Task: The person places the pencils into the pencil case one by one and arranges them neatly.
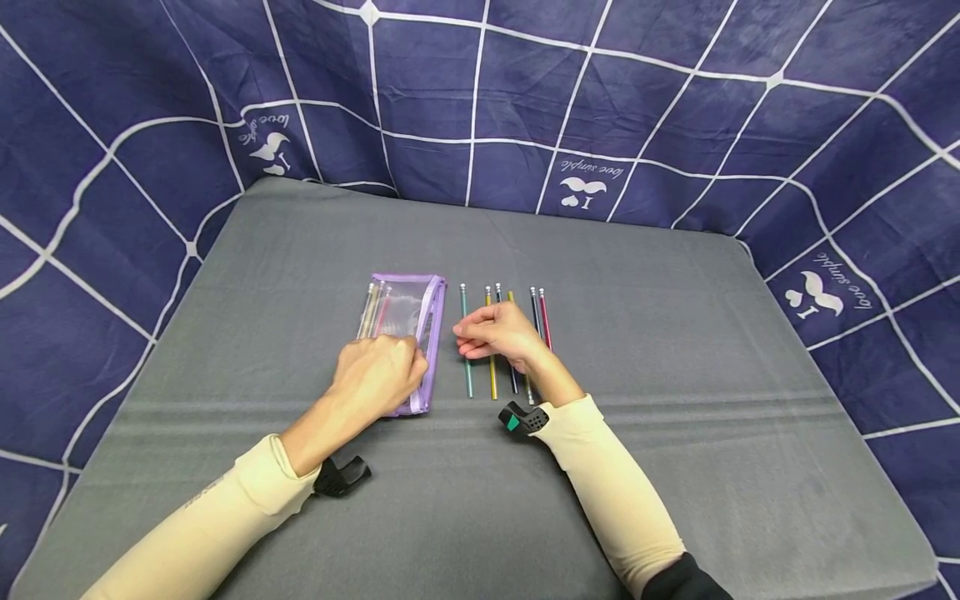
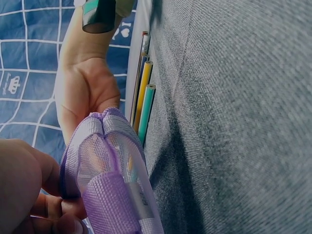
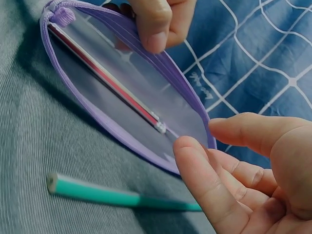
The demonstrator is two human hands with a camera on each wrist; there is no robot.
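Pinching clear, purple-edged pouch (image 1: pixel 432 358) by its rim with left hand (image 1: pixel 378 375), holding its mouth open to the right. Gripping nothing with right hand (image 1: pixel 501 335), fingers slightly parted. Green pencil (image 1: pixel 468 377): just below those fingertips, just right of pouch, nearer right hand than left, long axis running away from body, about parallel to pouch. Lying on grey cloth-covered worktop (image 1: pixel 712 375), with more pencils (image 1: pixel 493 382) to the right and others (image 3: pixel 109 80) inside pouch. Walled by blue gridded cloth (image 1: pixel 525 96) at back and sides.

Blue cloth (image 1: pixel 525 92) behind grey tabletop (image 1: pixel 697 350)
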